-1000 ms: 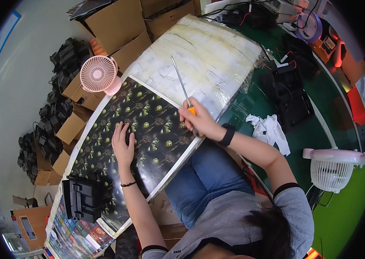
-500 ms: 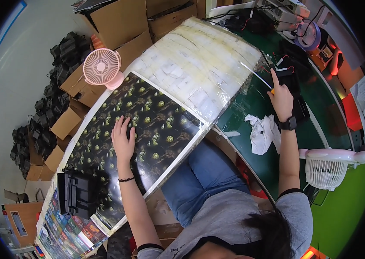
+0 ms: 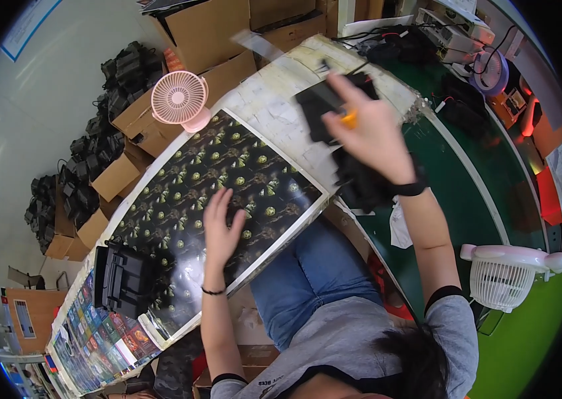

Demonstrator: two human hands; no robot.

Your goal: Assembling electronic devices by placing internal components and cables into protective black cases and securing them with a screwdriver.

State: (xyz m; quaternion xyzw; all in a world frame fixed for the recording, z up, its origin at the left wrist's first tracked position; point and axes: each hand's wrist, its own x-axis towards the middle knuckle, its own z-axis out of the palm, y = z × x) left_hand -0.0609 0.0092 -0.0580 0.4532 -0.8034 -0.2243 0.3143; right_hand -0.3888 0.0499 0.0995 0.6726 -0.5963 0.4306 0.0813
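My left hand (image 3: 222, 229) lies on the dark patterned mat (image 3: 161, 219), fingers stretched out and holding nothing. My right hand (image 3: 377, 136), smeared by motion, is over the meeting of the pale table covering and the green surface. A yellow-orange handle (image 3: 349, 120) shows in its grip; it looks like a screwdriver's, but the shaft is not clear. Beneath the same hand is an opened black plastic case (image 3: 317, 110), its other part (image 3: 357, 179) nearer to me. The fingers appear to hold the case too. Another black case (image 3: 123, 279) stands on the mat's left end.
A pink fan (image 3: 180, 98) stands at the table's far left edge, a white-pink fan (image 3: 504, 276) at the right. Crumpled white cloth (image 3: 399, 226) lies on the green surface (image 3: 457, 193). Cardboard boxes (image 3: 204, 26) and heaped black cases (image 3: 131, 73) are beyond the table.
My right hand has swung left from the green surface, bringing the black case and the yellow-handled tool onto the pale covering. My left hand stays on the mat. The view has shifted slightly.
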